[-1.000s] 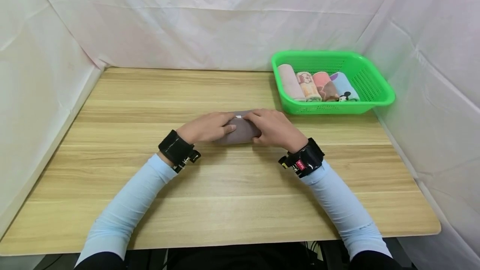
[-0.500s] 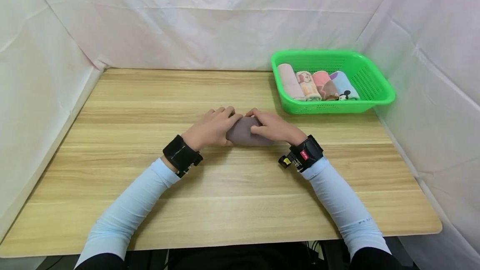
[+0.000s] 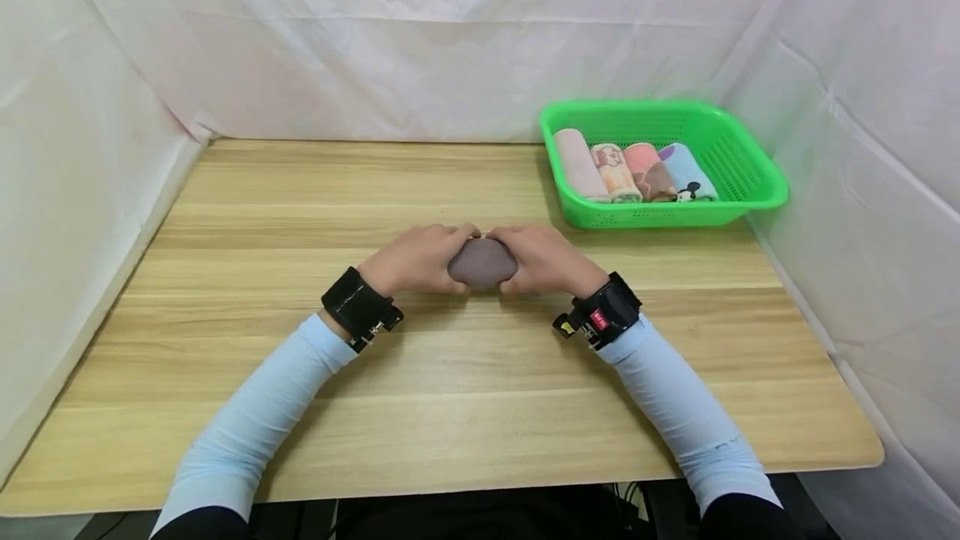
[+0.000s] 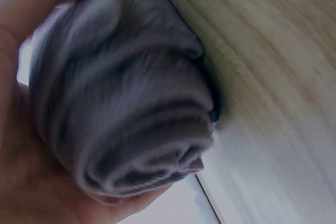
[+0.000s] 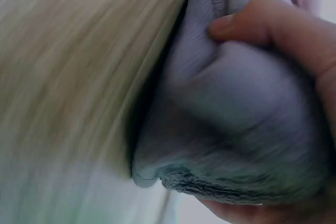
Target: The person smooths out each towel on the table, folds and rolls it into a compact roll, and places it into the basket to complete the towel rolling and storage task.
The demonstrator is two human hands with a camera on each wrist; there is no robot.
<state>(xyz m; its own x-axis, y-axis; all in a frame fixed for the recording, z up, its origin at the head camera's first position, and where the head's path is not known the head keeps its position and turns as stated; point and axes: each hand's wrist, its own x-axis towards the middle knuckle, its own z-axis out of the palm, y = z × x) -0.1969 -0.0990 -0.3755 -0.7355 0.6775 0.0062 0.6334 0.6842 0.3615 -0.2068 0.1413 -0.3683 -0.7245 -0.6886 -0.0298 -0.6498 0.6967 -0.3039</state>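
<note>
A grey-brown rolled towel (image 3: 482, 265) is at the middle of the table, held between both hands. The left hand (image 3: 418, 260) grips its left end, thumb on the near side and fingers over the far side. At the opposite end the right hand (image 3: 553, 260) holds the roll in the same way. Spiral layers of the towel (image 4: 142, 93) show at its end in the left wrist view. Folded cloth of the towel (image 5: 231, 108) bulges under a finger in the right wrist view. Whether the roll touches the tabletop cannot be told.
A green plastic basket (image 3: 675, 215) stands at the back right of the wooden table (image 3: 480, 407). Several rolled towels lie side by side in it, including a pale pink towel (image 3: 581, 165) and a blue towel (image 3: 686, 172). White cloth walls surround the table's back and sides.
The right hand has shifted its hold from the top of the roll to its right end. The left hand now wraps the left end, and the towel looks shorter between the hands.
</note>
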